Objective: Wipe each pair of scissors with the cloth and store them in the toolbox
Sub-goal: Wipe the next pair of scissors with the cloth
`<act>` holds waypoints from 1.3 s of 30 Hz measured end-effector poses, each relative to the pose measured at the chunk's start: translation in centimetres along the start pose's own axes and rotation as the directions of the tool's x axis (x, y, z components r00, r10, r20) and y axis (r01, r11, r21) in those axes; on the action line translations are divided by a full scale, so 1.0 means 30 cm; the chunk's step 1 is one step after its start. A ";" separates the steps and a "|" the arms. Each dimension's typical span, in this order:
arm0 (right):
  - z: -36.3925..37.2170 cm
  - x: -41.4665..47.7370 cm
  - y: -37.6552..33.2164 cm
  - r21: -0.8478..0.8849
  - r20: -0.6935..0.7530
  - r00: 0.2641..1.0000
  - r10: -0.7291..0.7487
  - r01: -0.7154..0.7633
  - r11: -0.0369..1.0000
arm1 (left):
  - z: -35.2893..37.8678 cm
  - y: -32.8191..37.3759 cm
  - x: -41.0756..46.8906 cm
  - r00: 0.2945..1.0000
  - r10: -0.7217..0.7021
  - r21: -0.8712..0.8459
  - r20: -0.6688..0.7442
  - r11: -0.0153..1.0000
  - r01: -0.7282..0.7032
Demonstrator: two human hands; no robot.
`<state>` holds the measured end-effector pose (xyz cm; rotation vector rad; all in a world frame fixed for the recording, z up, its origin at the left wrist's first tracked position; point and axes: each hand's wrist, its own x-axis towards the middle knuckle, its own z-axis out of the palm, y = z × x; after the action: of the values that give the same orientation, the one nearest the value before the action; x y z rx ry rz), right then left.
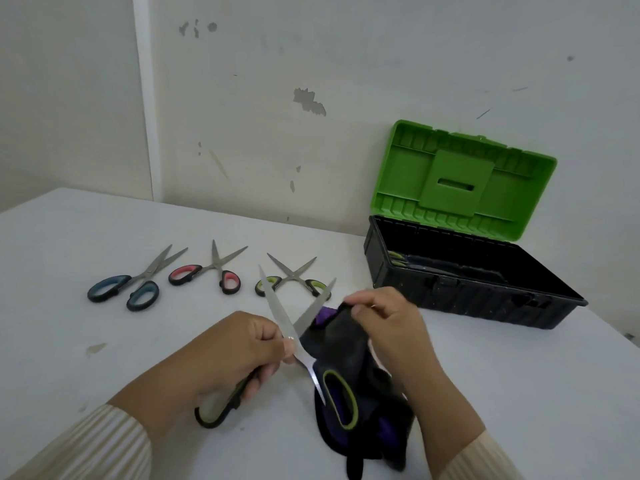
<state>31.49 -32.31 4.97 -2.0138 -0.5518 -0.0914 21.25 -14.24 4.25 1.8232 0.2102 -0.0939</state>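
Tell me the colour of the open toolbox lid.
The toolbox lid is bright green, standing open above a black base; the head view shows it clearly.

Left hand (239, 351): we see it curled, fingers (257, 381) wrapped round one scissors (277, 310) handle.
Right hand (388, 323): we've got it knuckles-up, thumb and fingertips pinching the cloth (332, 337) up top.
Forearms (149, 400): both angle inward, cream-sleeved.

White table (121, 237) at six o'clock; scuffed white wall (381, 64) behind, chipped paint (309, 100) at twelve, upright trim (145, 98) at ten.
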 end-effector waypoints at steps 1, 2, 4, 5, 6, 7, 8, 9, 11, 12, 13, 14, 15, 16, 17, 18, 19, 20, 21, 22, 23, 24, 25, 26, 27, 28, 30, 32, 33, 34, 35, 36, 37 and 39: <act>0.008 -0.019 -0.021 -0.056 0.152 0.988 -0.017 0.026 0.998 | -0.008 -0.003 0.003 1.000 -0.008 -0.040 -0.026 0.999 0.007; 0.019 -0.034 -0.042 -0.126 0.301 0.953 -0.028 0.068 0.990 | -0.012 -0.003 0.003 0.999 -0.012 -0.076 -0.041 0.997 0.008; 0.039 -0.052 -0.060 -0.224 0.474 0.878 -0.060 0.186 0.957 | -0.017 -0.004 0.002 0.999 -0.019 -0.121 -0.051 0.993 0.013; 0.045 -0.051 -0.059 -0.233 0.485 0.872 -0.061 0.196 0.952 | -0.019 -0.002 0.001 0.998 -0.030 -0.143 -0.055 0.989 0.022; 0.045 -0.048 -0.056 -0.217 0.463 0.885 -0.053 0.171 0.961 | -0.023 0.003 0.002 0.997 -0.050 -0.178 -0.058 0.983 0.039; 0.042 -0.045 -0.049 -0.177 0.428 0.903 -0.033 0.120 0.977 | -0.030 0.007 0.003 0.995 -0.083 -0.229 -0.059 0.971 0.068; 0.038 -0.041 -0.041 -0.124 0.388 0.922 0.008 0.044 0.991 | -0.042 0.009 0.005 0.991 -0.124 -0.298 -0.052 0.949 0.103; 0.034 -0.039 -0.035 -0.062 0.351 0.935 0.058 -0.039 0.997 | -0.059 0.010 0.008 0.986 -0.163 -0.388 -0.040 0.912 0.135; 0.031 -0.035 -0.026 0.040 0.292 0.946 0.142 -0.161 0.986 | -0.101 0.007 0.011 0.976 -0.215 -0.572 -0.014 0.803 0.169; 0.033 -0.035 -0.025 0.079 0.270 0.948 0.166 -0.193 0.978 | -0.118 0.001 0.014 0.975 -0.222 -0.658 -0.005 0.735 0.164; 0.036 -0.033 -0.023 0.113 0.253 0.950 0.184 -0.218 0.969 | -0.126 -0.007 0.020 0.978 -0.209 -0.744 0.002 0.653 0.141; 0.040 -0.033 -0.024 0.154 0.237 0.950 0.204 -0.244 0.957 | -0.123 -0.013 0.027 0.983 -0.184 -0.821 -0.003 0.561 0.103; 0.045 -0.032 -0.026 0.190 0.224 0.949 0.221 -0.265 0.945 | -0.107 -0.012 0.034 0.988 -0.153 -0.876 -0.021 0.478 0.056; 0.051 -0.033 -0.031 0.214 0.213 0.950 0.227 -0.272 0.938 | -0.078 -0.011 0.042 0.991 -0.128 -0.897 -0.047 0.441 0.014; 0.059 -0.035 -0.034 0.215 0.200 0.956 0.215 -0.257 0.942 | -0.039 -0.009 0.049 0.991 -0.113 -0.885 -0.073 0.466 -0.012; 0.067 -0.039 -0.036 0.188 0.186 0.965 0.186 -0.220 0.957 | 0.002 -0.010 0.053 0.990 -0.108 -0.849 -0.090 0.528 -0.019; 0.075 -0.042 -0.039 0.141 0.173 0.976 0.136 -0.161 0.977 | 0.040 -0.007 0.053 0.990 -0.094 -0.802 -0.101 0.597 -0.025; 0.084 -0.047 -0.042 0.086 0.165 0.983 0.078 -0.093 0.992 | 0.068 -0.011 0.055 0.991 -0.076 -0.754 -0.113 0.656 -0.036; 0.093 -0.051 -0.045 0.040 0.167 0.986 0.023 -0.030 0.999 | 0.085 -0.013 0.053 0.990 -0.063 -0.719 -0.124 0.693 -0.046; 0.100 -0.055 -0.052 0.016 0.182 0.983 -0.022 0.019 1.000 | 0.090 -0.020 0.054 0.987 -0.059 -0.693 -0.147 0.718 -0.060; 0.105 -0.058 -0.056 0.020 0.208 0.977 -0.049 0.046 0.999 | 0.087 -0.026 0.057 0.983 -0.067 -0.673 -0.172 0.736 -0.067; 0.106 -0.061 -0.063 0.040 0.248 0.967 -0.061 0.053 0.998 | 0.082 -0.032 0.061 0.978 -0.074 -0.660 -0.197 0.748 -0.076; 0.103 -0.064 -0.067 0.068 0.297 0.953 -0.065 0.047 0.997 | 0.075 -0.031 0.061 0.972 -0.078 -0.654 -0.220 0.752 -0.087; 0.097 -0.065 -0.070 0.090 0.338 0.939 -0.064 0.035 0.995 | 0.068 -0.030 0.063 0.967 -0.076 -0.644 -0.244 0.758 -0.103; 0.087 -0.063 -0.063 0.088 0.358 0.932 -0.052 0.022 0.996 | 0.060 -0.025 0.063 0.958 -0.078 -0.637 -0.274 0.761 -0.121; 0.075 -0.059 -0.050 0.079 0.350 0.936 -0.026 -0.001 0.997 | 0.051 -0.023 0.064 0.946 -0.088 -0.632 -0.313 0.762 -0.139; 0.045 -0.034 -0.018 0.141 0.259 0.963 0.081 -0.120 0.983 | 0.030 -0.016 0.063 0.920 -0.123 -0.641 -0.372 0.751 -0.159; 0.016 -0.001 0.018 0.304 0.138 0.967 0.214 -0.247 0.920 | 0.015 -0.012 0.056 0.909 -0.159 -0.638 -0.384 0.758 -0.137; -0.002 0.017 0.030 0.404 0.079 0.963 0.256 -0.266 0.875 | 0.015 -0.009 0.051 0.918 -0.164 -0.614 -0.362 0.782 -0.103; -0.022 0.030 0.033 0.488 0.027 0.962 0.270 -0.249 0.837 | 0.021 -0.005 0.045 0.934 -0.155 -0.586 -0.321 0.807 -0.068; -0.042 0.037 0.034 0.536 -0.027 0.966 0.257 -0.203 0.820 | 0.031 -0.002 0.038 0.955 -0.139 -0.561 -0.263 0.827 -0.034; -0.055 0.038 0.030 0.536 -0.085 0.970 0.229 -0.149 0.831 | 0.044 -0.002 0.033 0.972 -0.120 -0.544 -0.202 0.839 -0.009; -0.064 0.033 0.019 0.505 -0.134 0.974 0.182 -0.091 0.858 | 0.056 -0.003 0.029 0.983 -0.107 -0.525 -0.148 0.851 0.014; -0.058 -0.002 -0.035 0.372 -0.170 0.985 0.003 0.061 0.926 | 0.074 -0.014 0.028 0.994 -0.063 -0.455 -0.091 0.890 0.015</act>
<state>31.29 -33.38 6.68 -1.6059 -0.4531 -0.1595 22.10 -16.20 3.14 1.3556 0.3144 0.0224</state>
